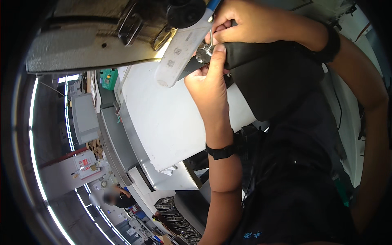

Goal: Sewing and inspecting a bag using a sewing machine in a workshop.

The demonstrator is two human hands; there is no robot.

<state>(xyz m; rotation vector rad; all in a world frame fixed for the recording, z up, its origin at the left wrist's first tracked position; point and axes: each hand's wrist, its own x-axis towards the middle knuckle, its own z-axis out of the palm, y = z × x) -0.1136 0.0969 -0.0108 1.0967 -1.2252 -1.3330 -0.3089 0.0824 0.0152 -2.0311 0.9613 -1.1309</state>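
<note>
At the upper middle, both hands meet close to a sewing machine head. My left hand is closed, its thumb pressed beside a small shiny metal part whose exact kind I cannot make out. From above, my right hand reaches in with curled fingers, pinching at a thin metal piece just over that part. Black sheet material runs from under the hands toward my lap. A pale flat bar with a rounded end lies left of my fingers, partly covering the view of the machine.
A white tabletop spreads below and left of the hands. Farther left stand a grey box-like cabinet and a green device. Another person is in the distance at lower left. Dark patterned material lies near the table's end.
</note>
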